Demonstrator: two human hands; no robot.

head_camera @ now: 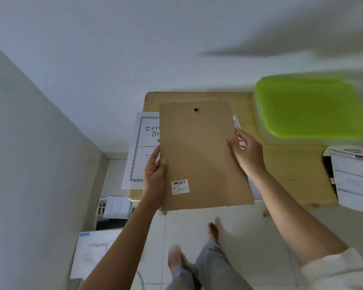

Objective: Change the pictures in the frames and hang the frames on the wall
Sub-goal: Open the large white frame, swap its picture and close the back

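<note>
A clear plastic box with a lime-green lid [308, 107] is set at the far right of a light wooden table [291, 164], against the white wall [113, 49]. Printed papers [352, 176] are laid over the table's right edge. Booklets [115, 207] are seen low at the left, above the tiled floor [249, 237].

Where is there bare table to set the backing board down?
Bare table top lies between the right hand, the green lid and the papers at the right edge. The left side is crowded: a certificate lies there, partly behind the backing board.
</note>
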